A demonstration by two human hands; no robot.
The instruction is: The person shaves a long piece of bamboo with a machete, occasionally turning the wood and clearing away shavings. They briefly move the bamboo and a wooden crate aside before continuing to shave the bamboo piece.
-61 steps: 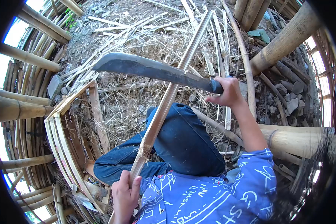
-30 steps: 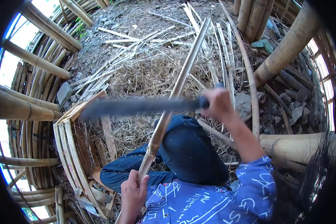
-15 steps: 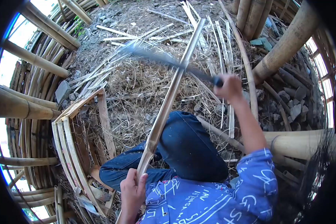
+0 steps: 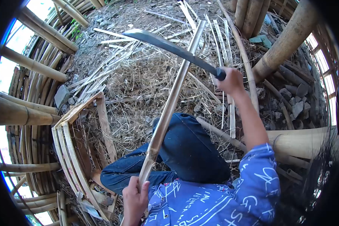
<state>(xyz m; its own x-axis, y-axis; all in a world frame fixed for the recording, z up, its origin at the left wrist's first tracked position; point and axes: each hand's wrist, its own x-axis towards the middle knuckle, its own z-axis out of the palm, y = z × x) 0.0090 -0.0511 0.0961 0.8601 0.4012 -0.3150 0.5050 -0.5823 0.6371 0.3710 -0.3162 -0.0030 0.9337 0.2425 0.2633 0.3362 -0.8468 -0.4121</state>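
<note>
1. The bamboo strip is long and narrow. Its long axis runs away from the person, from its near end low in the view up and slightly to the right, to its far tip among the loose slats on the ground.
2. The left hand is closed around the strip's near end, close to the body. It is the nearer hand to the strip and the only one touching it.
3. Past that grip, the strip passes along the left side of the bent knee in dark jeans. Whether it rests on the leg cannot be told.
4. The right hand is out at arm's length to the right of the strip, fist closed on the handle of a machete.
5. The dark blade reaches from that hand up and to the left and crosses the far third of the strip at a slant. It lies in front of the strip, but whether its edge touches the bamboo cannot be told.
6. Thick bamboo poles stand to the right, with stones below them. A slat frame lies at the left edge of the ground.
7. The blue shirt carries white scrawled letters, digits and formula-like marks. No whole word or brand can be read, and no mark shows on the blade.
</note>
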